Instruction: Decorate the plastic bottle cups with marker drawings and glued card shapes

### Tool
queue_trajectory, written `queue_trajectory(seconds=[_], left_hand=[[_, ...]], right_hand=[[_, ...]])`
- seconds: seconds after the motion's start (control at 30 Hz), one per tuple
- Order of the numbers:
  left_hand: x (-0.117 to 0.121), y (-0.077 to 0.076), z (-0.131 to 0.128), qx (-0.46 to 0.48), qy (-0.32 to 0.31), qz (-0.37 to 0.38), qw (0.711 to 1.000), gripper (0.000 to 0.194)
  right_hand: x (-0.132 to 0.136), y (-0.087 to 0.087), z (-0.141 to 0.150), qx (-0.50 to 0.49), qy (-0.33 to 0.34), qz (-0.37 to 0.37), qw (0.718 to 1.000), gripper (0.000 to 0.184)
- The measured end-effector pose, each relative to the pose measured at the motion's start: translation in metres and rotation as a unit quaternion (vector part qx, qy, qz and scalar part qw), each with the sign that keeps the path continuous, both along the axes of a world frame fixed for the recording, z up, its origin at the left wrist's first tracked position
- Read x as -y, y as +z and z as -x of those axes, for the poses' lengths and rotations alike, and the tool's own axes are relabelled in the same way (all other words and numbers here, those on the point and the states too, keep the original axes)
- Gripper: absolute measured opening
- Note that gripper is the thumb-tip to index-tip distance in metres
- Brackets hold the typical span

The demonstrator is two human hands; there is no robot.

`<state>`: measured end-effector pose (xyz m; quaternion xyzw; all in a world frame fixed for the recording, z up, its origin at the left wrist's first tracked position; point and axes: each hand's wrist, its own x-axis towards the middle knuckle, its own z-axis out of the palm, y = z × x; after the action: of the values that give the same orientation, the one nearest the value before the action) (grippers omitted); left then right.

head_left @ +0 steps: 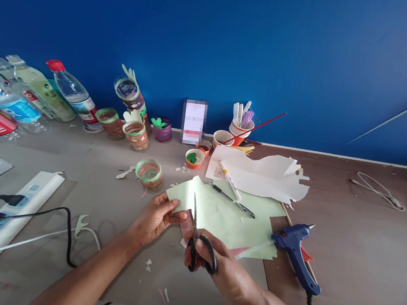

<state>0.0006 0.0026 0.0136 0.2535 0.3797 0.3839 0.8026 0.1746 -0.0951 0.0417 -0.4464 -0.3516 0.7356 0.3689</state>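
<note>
My left hand (157,216) pinches a pale green piece of paper (184,193) between thumb and fingers. In my right hand (225,267) is a pair of black-handled scissors (195,220), thumb and fingers in the loops. The scissor blades point away from me and lie against the right part of the paper piece. Whether they cut into it I cannot tell. Beneath and right of my hands lies a larger pale green sheet (225,218). A black pen (221,191) and a white marker (230,180) rest near its top.
A blue glue gun (298,256) lies at the right. Painted jars (148,173), a small paint cup (194,159) and a cup of markers (241,127) stand behind my hands. Left are plastic bottles (77,99) and a power strip (19,219) with cables. Paper scraps (148,264) dot the table.
</note>
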Motion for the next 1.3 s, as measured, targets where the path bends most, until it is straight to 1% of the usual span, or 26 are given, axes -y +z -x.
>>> queue_trajectory(seconds=[0.1, 0.2, 0.33, 0.43, 0.6, 0.8, 0.97, 1.07, 1.13, 1.2, 1.23, 1.3], left_hand=[[0.0, 0.001, -0.001, -0.011, -0.008, -0.002, 1.0, 0.034], [0.001, 0.002, -0.002, -0.01, -0.001, 0.001, 1.0, 0.035], [0.001, 0.003, -0.003, 0.003, 0.003, 0.012, 1.0, 0.035], [0.001, 0.003, -0.003, 0.005, 0.004, 0.017, 1.0, 0.034], [0.0, 0.002, -0.003, 0.005, 0.004, 0.015, 1.0, 0.031], [0.0, 0.002, -0.002, 0.012, 0.016, 0.016, 1.0, 0.031], [0.0, 0.0, -0.003, -0.005, 0.023, 0.011, 1.0, 0.035], [0.0, 0.001, -0.004, -0.016, 0.027, 0.004, 1.0, 0.036], [0.0, 0.002, -0.004, -0.024, 0.029, -0.005, 0.999, 0.038], [0.001, 0.002, -0.004, -0.032, 0.031, -0.019, 0.999, 0.038], [0.001, 0.003, -0.004, -0.035, 0.034, -0.027, 0.998, 0.037], [0.002, 0.003, -0.004, -0.037, 0.04, -0.043, 0.998, 0.036]], right_hand=[[0.0, -0.002, 0.006, 0.0, -0.015, -0.012, 1.0, 0.051], [0.0, -0.008, 0.009, -0.004, -0.026, -0.018, 0.999, 0.053], [0.0, -0.014, 0.011, 0.028, -0.038, -0.045, 0.998, 0.055], [0.0, -0.013, 0.013, 0.059, -0.044, -0.06, 0.995, 0.056], [-0.002, -0.008, 0.018, 0.082, -0.036, -0.064, 0.994, 0.06], [-0.005, -0.009, 0.018, 0.116, -0.044, -0.091, 0.988, 0.055], [-0.005, -0.014, 0.017, 0.108, -0.051, -0.094, 0.988, 0.053], [-0.005, -0.018, 0.017, 0.124, -0.051, -0.114, 0.984, 0.045], [-0.005, -0.019, 0.016, 0.154, -0.042, -0.135, 0.978, 0.035], [-0.006, -0.019, 0.015, 0.206, -0.034, -0.166, 0.964, 0.023], [-0.006, -0.019, 0.013, 0.239, -0.032, -0.188, 0.952, 0.02], [-0.007, -0.019, 0.011, 0.31, -0.033, -0.243, 0.918, 0.022]])
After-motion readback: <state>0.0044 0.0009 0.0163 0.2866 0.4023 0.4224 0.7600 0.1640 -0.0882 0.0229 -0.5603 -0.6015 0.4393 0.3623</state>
